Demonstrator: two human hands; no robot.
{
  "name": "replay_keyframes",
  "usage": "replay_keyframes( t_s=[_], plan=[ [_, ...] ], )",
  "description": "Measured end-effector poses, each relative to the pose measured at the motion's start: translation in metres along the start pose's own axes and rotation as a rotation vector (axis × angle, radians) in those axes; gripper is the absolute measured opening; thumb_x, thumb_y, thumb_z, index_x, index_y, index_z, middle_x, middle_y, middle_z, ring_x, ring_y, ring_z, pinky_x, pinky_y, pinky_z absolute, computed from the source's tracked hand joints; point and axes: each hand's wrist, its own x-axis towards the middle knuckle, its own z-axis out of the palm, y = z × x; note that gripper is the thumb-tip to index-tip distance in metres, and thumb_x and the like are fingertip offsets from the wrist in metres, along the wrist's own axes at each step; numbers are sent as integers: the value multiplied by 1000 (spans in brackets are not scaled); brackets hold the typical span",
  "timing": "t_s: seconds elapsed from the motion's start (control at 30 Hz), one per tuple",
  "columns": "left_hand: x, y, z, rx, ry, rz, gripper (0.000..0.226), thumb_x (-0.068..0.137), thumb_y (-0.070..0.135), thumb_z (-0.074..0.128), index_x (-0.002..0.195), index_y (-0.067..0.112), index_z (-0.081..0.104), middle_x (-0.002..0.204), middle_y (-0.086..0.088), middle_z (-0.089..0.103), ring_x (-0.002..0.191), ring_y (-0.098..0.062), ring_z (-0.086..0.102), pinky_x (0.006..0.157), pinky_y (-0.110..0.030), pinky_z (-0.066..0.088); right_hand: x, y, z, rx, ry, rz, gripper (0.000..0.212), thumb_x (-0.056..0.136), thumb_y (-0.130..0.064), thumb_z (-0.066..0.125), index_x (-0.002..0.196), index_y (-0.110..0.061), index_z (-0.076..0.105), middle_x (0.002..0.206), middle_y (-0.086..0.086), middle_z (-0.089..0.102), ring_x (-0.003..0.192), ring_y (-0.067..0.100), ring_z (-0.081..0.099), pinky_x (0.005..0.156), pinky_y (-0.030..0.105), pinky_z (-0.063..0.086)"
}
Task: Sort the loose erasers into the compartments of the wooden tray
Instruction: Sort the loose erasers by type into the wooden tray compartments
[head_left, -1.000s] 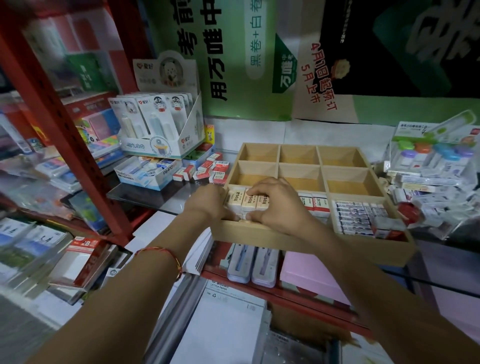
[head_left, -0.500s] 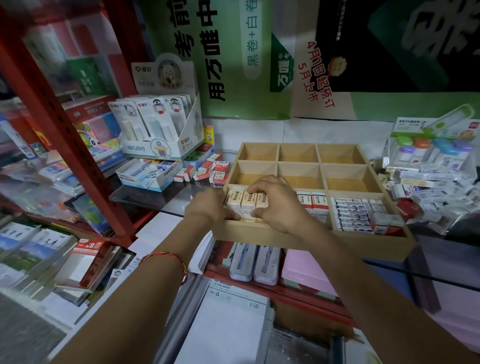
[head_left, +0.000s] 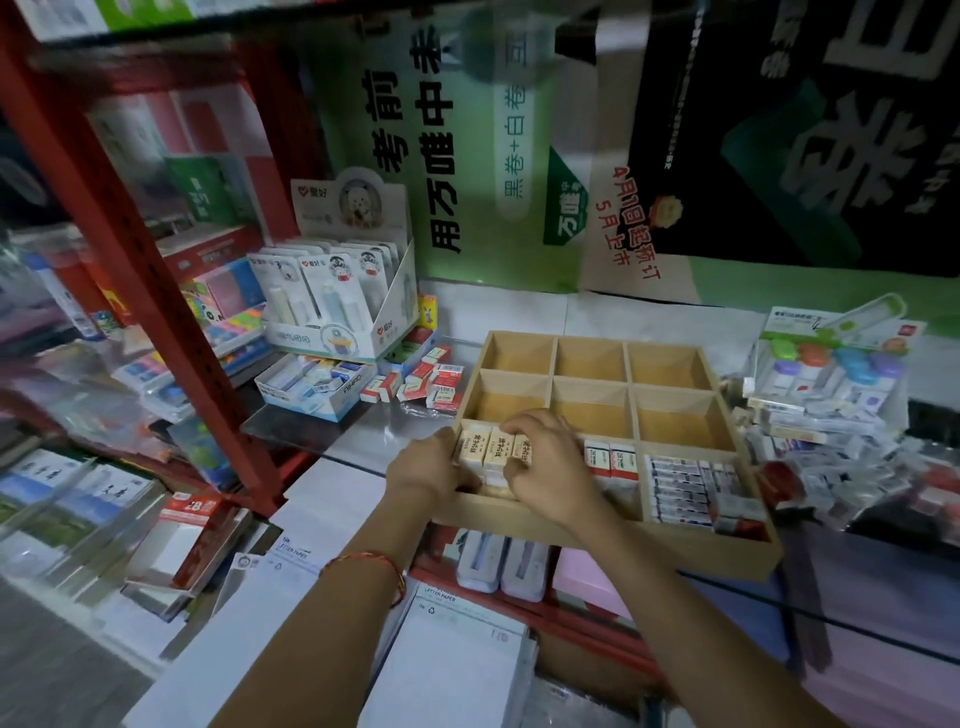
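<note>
A wooden tray (head_left: 597, 538) with nine compartments sits on a glass shelf. Its near-left compartment holds a row of cream erasers (head_left: 491, 448). My left hand (head_left: 431, 467) grips the row from the left side, over the tray's left wall. My right hand (head_left: 545, 467) curls over the same erasers from the right, fingertips on their tops. The near-middle compartment holds red-and-white erasers (head_left: 609, 459). The near-right one holds stacked blue-and-white erasers (head_left: 680, 491). The six compartments behind hold nothing. Loose red-and-white erasers (head_left: 428, 384) lie left of the tray.
A red shelf post (head_left: 156, 280) rises at the left. A display box of correction tapes (head_left: 337, 312) and a blue-white box (head_left: 317, 387) stand behind the loose erasers. Packaged stationery (head_left: 831, 415) is heaped right of the tray. Paper reams (head_left: 452, 660) lie below.
Both hands stay on the cream erasers in the near-left compartment with only slight finger shifts. The camera view has moved a little.
</note>
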Motion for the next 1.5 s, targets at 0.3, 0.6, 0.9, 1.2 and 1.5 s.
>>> replay_keyframes(
  t_s=[0.3, 0.6, 0.9, 1.2, 1.5],
  plan=[
    [-5, 1, -14, -42, -86, -38, 40, 81, 38, 68, 112, 15, 56, 114, -7, 63, 106, -24, 57, 83, -29, 43, -23, -13, -17, 170, 238, 16, 30, 71, 1, 43, 93, -6, 62, 104, 5, 57, 104, 20, 52, 85, 19, 40],
    [46, -6, 47, -424, 354, 163, 46, 81, 54, 54, 119, 28, 57, 103, -1, 65, 85, -27, 61, 71, -45, 52, -167, 109, -165, 265, 713, 350, 30, 87, 8, 47, 88, -20, 58, 86, 0, 60, 80, 2, 56, 71, 24, 41],
    [-115, 208, 81, -393, 251, 835, 29, 79, 5, 46, 101, 3, 66, 106, -14, 64, 103, -22, 53, 90, -17, 32, -199, 197, -211, -59, 906, 547, 18, 94, 2, 41, 90, -1, 58, 84, 17, 51, 73, 12, 44, 67, 38, 36],
    [-127, 261, 157, -142, -63, 960, 47, 79, 34, 36, 103, 13, 71, 112, -2, 68, 96, -15, 67, 82, -29, 52, -156, 235, -268, -680, 110, 609, 54, 84, -2, 46, 136, -12, 41, 132, 14, 52, 124, 31, 40, 98, 35, 33],
    [-99, 264, 164, -649, -441, 670, 37, 93, 4, 51, 130, 4, 48, 133, 0, 45, 121, -7, 38, 92, -7, 30, -149, 245, -279, -354, 246, 500, 14, 84, -24, 67, 79, -12, 62, 77, 6, 65, 75, 25, 61, 75, 40, 51]
  ],
)
